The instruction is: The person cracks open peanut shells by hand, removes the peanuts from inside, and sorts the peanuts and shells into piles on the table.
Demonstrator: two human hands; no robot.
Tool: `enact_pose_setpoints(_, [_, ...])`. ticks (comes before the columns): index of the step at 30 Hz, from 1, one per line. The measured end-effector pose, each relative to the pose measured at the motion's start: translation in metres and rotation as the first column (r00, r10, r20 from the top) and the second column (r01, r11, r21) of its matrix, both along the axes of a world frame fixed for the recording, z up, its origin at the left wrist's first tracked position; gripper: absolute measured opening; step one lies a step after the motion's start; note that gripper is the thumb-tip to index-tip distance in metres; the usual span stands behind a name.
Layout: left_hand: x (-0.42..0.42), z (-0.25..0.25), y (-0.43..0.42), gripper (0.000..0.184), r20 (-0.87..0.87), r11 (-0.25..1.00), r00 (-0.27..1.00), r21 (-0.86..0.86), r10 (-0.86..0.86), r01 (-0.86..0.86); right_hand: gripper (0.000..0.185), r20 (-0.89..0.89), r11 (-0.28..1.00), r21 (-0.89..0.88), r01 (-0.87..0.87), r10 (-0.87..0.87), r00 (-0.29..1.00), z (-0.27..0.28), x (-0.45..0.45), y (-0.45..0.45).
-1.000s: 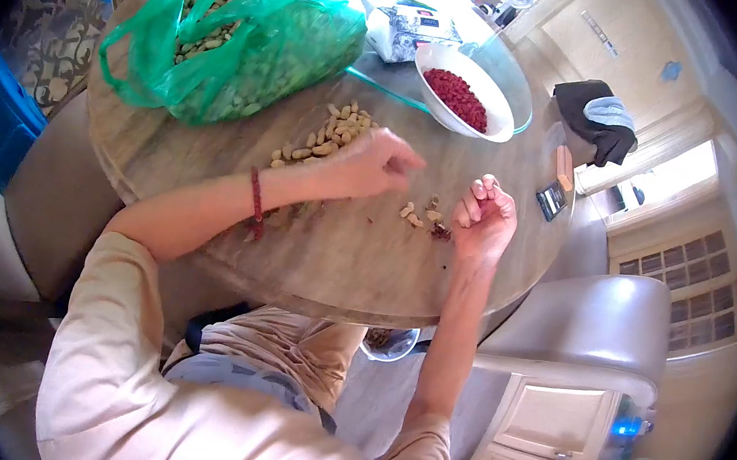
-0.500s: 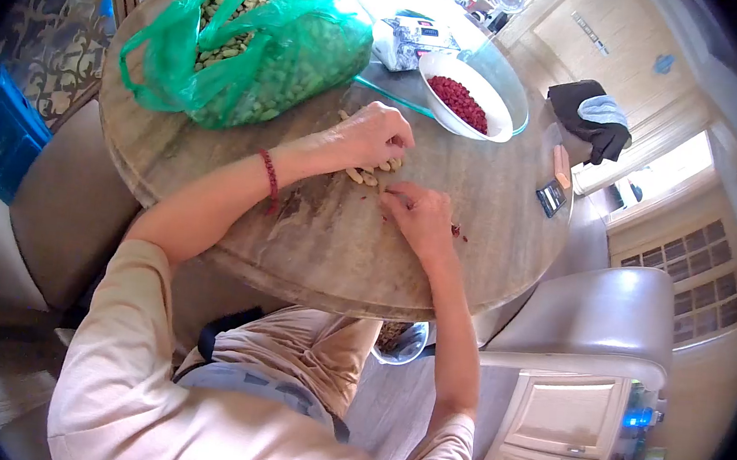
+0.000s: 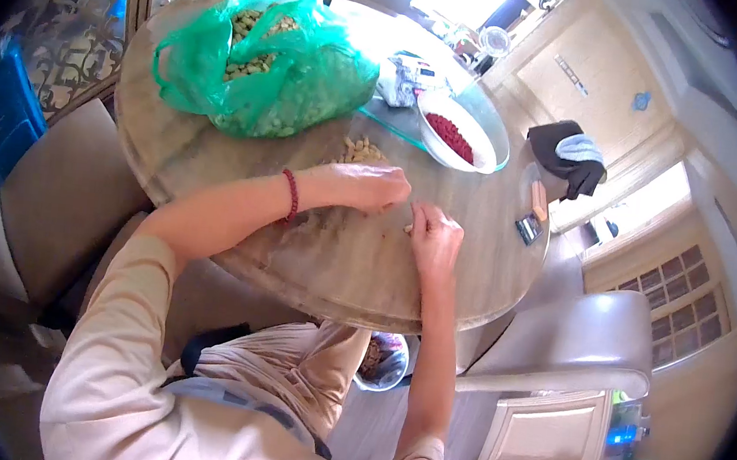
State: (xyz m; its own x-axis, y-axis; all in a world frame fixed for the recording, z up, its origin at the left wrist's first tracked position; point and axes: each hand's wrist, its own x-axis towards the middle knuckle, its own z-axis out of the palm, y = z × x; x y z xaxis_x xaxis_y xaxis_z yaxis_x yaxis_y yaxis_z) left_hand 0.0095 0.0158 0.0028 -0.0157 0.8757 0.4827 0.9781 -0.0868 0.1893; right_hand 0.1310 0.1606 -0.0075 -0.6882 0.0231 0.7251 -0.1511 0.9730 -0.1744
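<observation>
In the head view, the heap of peanuts (image 3: 364, 150) lay on the counter (image 3: 338, 267) just beyond the left hand (image 3: 379, 188), which was clearly the nearer one. The hand and forearm hid the heap's near edge, so its long axis could not be told. The left hand's fingers were curled, contents hidden. The right hand (image 3: 439, 239), near and apart from it, had thumb and fingertips drawn together beside a pale piece (image 3: 408, 228); whether it was grasped could not be told. The bowl (image 3: 481, 143) stood beyond the right hand.
</observation>
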Motion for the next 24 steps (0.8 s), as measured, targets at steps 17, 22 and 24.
enact_pose_setpoints(17, [0.011, 0.0, 0.015, 0.017, 0.617, 0.962, 0.779, 0.265, -0.112, -0.071, 0.012, -0.046, 0.979, -0.199, -0.054, 0.045, 0.998, 0.007, 0.007, -0.006])
enact_pose_setpoints(22, [0.012, -0.009, 0.023, 0.019, 0.64, 0.942, 0.741, 0.334, -0.203, -0.031, 0.011, -0.14, 0.96, -0.271, -0.075, 0.038, 0.989, 0.005, 0.008, -0.002])
enact_pose_setpoints(24, [0.012, -0.01, 0.024, 0.02, 0.756, 0.942, 0.593, 0.337, -0.276, 0.009, 0.011, -0.123, 0.958, -0.279, -0.061, 0.027, 0.992, 0.005, 0.009, 0.001])
